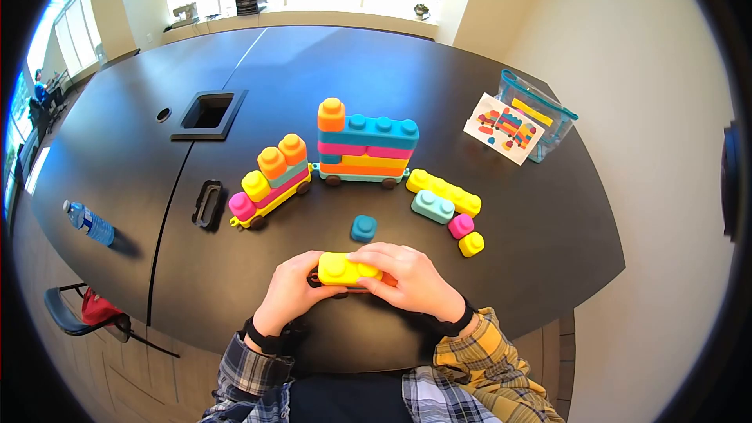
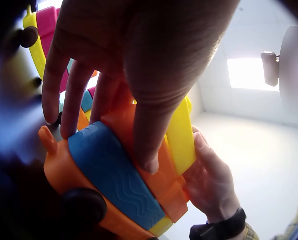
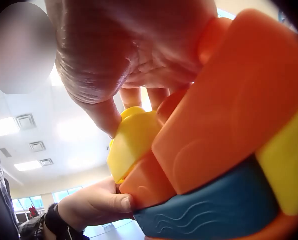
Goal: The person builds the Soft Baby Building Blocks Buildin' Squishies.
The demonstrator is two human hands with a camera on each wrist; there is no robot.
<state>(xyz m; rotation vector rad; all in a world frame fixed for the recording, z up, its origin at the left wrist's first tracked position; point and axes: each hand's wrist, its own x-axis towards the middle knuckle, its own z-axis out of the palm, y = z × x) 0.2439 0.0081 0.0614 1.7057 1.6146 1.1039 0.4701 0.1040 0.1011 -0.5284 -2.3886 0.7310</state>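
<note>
Close to the table's near edge, my left hand (image 1: 291,288) grips the side of a toy train wagon with an orange wheeled base (image 2: 59,167). Its thumb lies along an orange block (image 2: 164,182), above a blue block (image 2: 111,167) with wavy lines. My right hand (image 1: 417,280) reaches over the top and pinches a yellow building block (image 1: 335,269), which sits on the orange layer. In the right wrist view, a larger orange block (image 3: 239,95) stands beside that yellow block. Just beyond the hands lies a loose dark teal block (image 1: 363,228).
Two stacked wagons, one stepped (image 1: 274,180) and one tall (image 1: 366,149), stand ahead. Loose yellow (image 1: 443,193), light teal (image 1: 432,206) and pink blocks (image 1: 460,225) lie right. A picture card (image 1: 504,128) leans against a clear bag (image 1: 540,113). Left stands a water bottle (image 1: 89,223).
</note>
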